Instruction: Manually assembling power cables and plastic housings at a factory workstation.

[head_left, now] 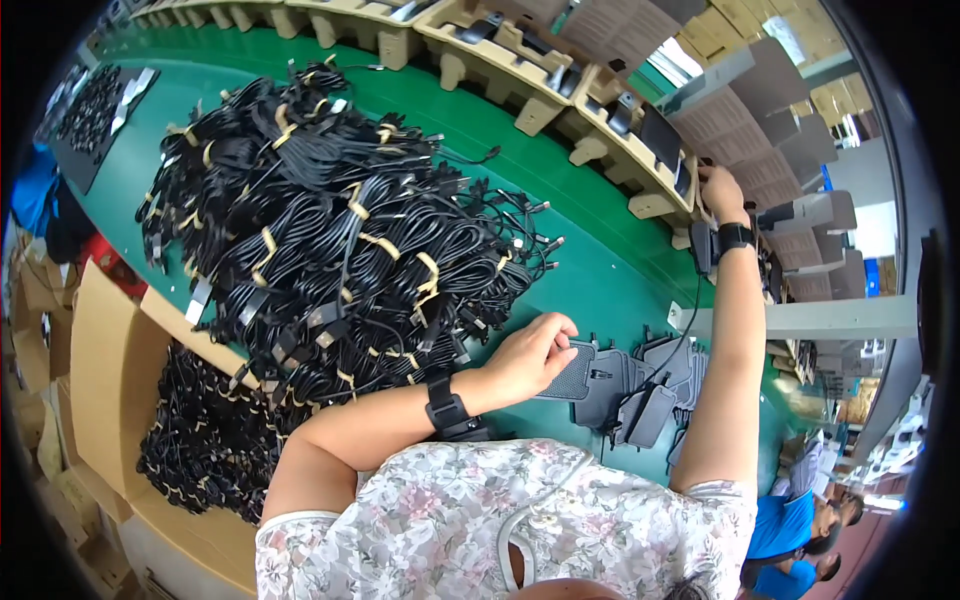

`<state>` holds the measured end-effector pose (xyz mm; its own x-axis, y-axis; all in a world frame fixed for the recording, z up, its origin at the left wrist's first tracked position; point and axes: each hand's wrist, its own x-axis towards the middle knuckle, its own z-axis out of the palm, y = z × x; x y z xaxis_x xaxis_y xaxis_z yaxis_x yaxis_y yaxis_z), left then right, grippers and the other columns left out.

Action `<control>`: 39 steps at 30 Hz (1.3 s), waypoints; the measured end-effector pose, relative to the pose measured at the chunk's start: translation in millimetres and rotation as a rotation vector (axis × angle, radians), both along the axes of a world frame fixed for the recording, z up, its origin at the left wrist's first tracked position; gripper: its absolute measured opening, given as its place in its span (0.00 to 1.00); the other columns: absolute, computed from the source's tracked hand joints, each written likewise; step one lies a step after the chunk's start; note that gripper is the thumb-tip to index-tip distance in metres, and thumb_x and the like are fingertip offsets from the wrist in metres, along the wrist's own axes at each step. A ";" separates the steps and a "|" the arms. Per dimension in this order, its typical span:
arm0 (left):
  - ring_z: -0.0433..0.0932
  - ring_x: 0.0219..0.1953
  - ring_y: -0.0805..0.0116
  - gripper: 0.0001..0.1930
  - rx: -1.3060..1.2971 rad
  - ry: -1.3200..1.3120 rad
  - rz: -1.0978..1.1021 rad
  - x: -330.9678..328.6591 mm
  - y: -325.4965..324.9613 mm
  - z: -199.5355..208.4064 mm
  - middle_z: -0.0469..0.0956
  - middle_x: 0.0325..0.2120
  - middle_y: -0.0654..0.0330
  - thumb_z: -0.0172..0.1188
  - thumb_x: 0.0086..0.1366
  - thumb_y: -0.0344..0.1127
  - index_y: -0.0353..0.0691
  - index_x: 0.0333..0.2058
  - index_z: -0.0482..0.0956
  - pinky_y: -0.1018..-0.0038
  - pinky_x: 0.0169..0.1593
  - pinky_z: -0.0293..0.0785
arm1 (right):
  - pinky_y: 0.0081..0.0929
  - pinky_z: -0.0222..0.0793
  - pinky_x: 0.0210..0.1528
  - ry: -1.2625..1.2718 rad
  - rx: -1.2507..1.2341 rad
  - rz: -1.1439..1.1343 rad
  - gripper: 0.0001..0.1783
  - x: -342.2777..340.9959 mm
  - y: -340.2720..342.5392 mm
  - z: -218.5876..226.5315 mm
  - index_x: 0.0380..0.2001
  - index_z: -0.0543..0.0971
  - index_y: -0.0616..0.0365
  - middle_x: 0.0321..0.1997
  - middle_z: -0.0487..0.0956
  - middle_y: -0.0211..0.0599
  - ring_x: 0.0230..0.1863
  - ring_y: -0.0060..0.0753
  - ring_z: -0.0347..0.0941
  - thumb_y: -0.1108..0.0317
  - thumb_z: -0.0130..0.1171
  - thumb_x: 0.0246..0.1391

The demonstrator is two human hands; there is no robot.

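My left hand is closed, its fingers curled, beside a spread of flat dark grey mesh-faced pieces; whether anything is inside the fingers is hidden. To its left rises a large heap of black cables, coiled and tied in bundles with tan ties. Reaching far to the right, my right hand has its fingers closed at the end of a brown moulded cardboard tray. That tray holds black parts. A black device with a cord is next to my right wrist.
More moulded trays line the far edge of the green table. An open cardboard box full of black cables stands at the left. Printed box flaps and a grey metal bar are at the right. Other people sit at lower right.
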<state>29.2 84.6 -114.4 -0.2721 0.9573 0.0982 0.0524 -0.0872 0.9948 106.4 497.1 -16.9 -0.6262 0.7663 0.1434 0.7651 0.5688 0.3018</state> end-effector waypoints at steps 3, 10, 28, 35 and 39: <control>0.74 0.30 0.70 0.11 0.039 0.045 0.034 4.5 4.4 -7.5 0.72 0.31 0.59 0.57 0.61 0.30 0.36 0.41 0.67 0.75 0.34 0.73 | 0.39 0.68 0.43 -0.201 0.239 0.049 0.13 -14.9 -34.0 8.7 0.39 0.80 0.48 0.43 0.77 0.36 0.44 0.43 0.72 0.68 0.50 0.51; 0.75 0.32 0.61 0.11 -0.003 0.101 0.047 -1.1 0.3 -2.8 0.73 0.31 0.55 0.57 0.60 0.33 0.37 0.38 0.68 0.68 0.36 0.72 | 0.38 0.66 0.46 0.584 -0.013 0.894 0.10 -114.3 -223.7 28.6 0.36 0.78 0.53 0.41 0.78 0.36 0.45 0.42 0.72 0.75 0.54 0.49; 0.76 0.38 0.59 0.08 0.214 0.155 0.061 -16.8 -4.6 25.7 0.76 0.33 0.52 0.52 0.60 0.29 0.38 0.39 0.73 0.63 0.42 0.71 | 0.32 0.64 0.40 0.584 -0.071 1.051 0.18 -94.6 -300.9 76.1 0.37 0.77 0.58 0.35 0.72 0.38 0.37 0.40 0.68 0.74 0.65 0.38; 0.75 0.40 0.59 0.11 0.697 0.538 0.599 -27.7 -14.9 76.9 0.75 0.39 0.51 0.51 0.61 0.28 0.36 0.43 0.72 0.64 0.44 0.71 | 0.21 0.65 0.36 0.665 -0.183 0.638 0.16 7.2 -269.2 59.0 0.38 0.76 0.60 0.34 0.72 0.34 0.36 0.27 0.67 0.79 0.62 0.43; 0.75 0.41 0.59 0.15 0.289 0.566 0.256 -43.4 -7.1 52.8 0.73 0.44 0.51 0.49 0.64 0.32 0.37 0.49 0.68 0.66 0.47 0.72 | 0.19 0.65 0.36 0.917 -0.561 0.554 0.12 34.9 -286.2 52.8 0.35 0.75 0.62 0.34 0.71 0.30 0.35 0.22 0.67 0.79 0.62 0.45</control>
<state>-14.2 77.5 -61.6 -0.3178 0.7839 0.5335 0.6118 -0.2603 0.7470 141.3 210.9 36.0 -0.7290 0.5245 0.4398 0.1767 0.7649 -0.6194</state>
